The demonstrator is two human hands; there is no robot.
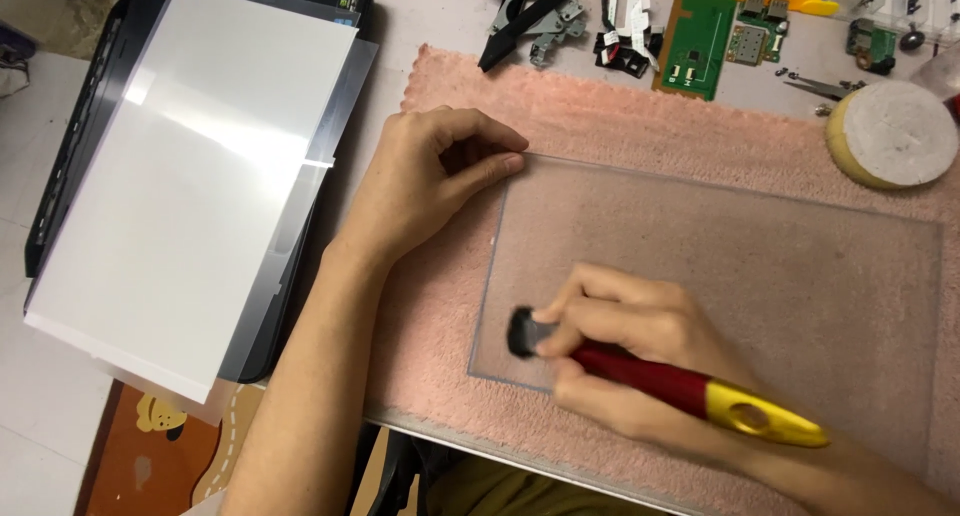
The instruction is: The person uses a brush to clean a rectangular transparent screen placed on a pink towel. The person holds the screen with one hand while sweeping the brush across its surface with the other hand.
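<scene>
While left fingers (490, 161) pinch the clear sheet (720, 296), right fingers (590, 321) grip a red-yellow tool (660, 381), head pointing left.

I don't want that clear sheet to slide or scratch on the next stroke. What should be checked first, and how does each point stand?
1. Left hand pins the clear sheet at its top left corner: ok.
2. Right hand grips the red and yellow tool: ok.
3. Tool's dark head sits on the sheet: ok.
4. Sheet lies flat on the pink towel: ok.
5. Round pad is off the sheet: ok.
6. Grit under the head: cannot tell.
</scene>
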